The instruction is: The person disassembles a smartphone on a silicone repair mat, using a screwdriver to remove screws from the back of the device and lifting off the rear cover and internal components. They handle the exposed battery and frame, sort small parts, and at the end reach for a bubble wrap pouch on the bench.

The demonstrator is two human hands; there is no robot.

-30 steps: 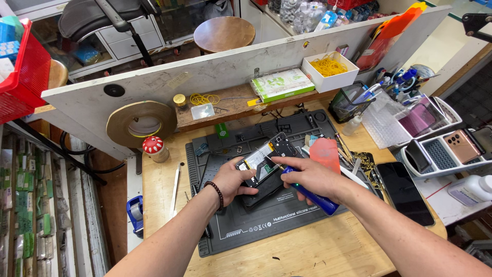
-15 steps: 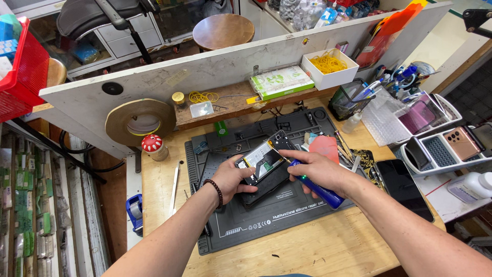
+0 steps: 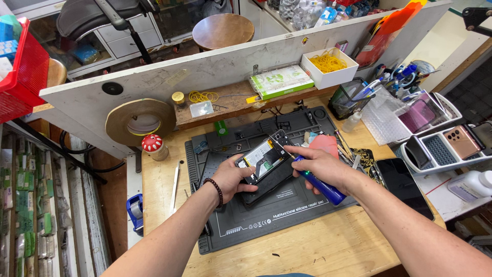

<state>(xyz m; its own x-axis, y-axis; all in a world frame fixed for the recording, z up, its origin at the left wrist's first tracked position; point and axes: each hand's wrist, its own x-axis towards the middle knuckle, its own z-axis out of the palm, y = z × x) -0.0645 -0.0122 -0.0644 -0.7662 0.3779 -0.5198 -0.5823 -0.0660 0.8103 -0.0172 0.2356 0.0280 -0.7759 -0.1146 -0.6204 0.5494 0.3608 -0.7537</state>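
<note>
An opened smartphone [image 3: 262,160] with its insides exposed lies tilted over a dark grey repair mat [image 3: 266,215]. My left hand [image 3: 231,177], with a bead bracelet at the wrist, grips the phone's lower left end. My right hand [image 3: 323,166] holds a blue electric screwdriver [image 3: 320,184]; its thin tip touches the phone's upper right corner. A second dark phone part sits under the opened phone.
A pink pick [image 3: 324,143] and small tools lie right of the mat. A black phone [image 3: 405,187], trays with phones [image 3: 446,146], a white bottle [image 3: 471,184], a mesh pen holder [image 3: 348,102], tweezers [image 3: 175,179], a mushroom-shaped pot [image 3: 154,146] and a tape roll [image 3: 141,122] surround it.
My right hand has shifted from the phone's middle to its upper right corner, bringing the screwdriver tip there. The pink pick is now uncovered. My left hand has kept its grip.
</note>
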